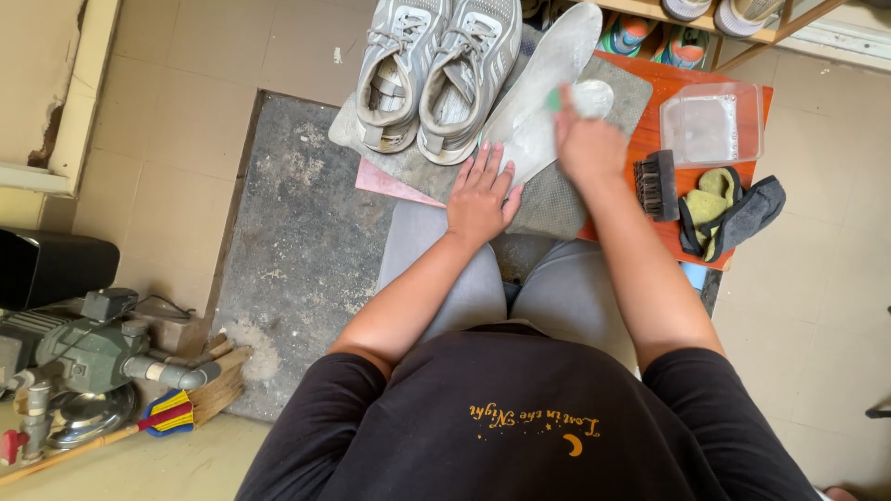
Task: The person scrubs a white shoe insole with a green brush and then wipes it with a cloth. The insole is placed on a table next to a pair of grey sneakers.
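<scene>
My left hand [480,197] lies spread flat on the long white foam insole [543,97], pinning its near end; my right hand [587,141] is closed around a blurred green-handled brush [577,96], its bristles hard to make out, just beyond my left.

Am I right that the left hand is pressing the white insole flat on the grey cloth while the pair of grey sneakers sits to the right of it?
Not quite: the head view shows the pair of grey sneakers to the left of the white insole, not the right. The left hand does press the insole flat on the grey cloth.
</scene>
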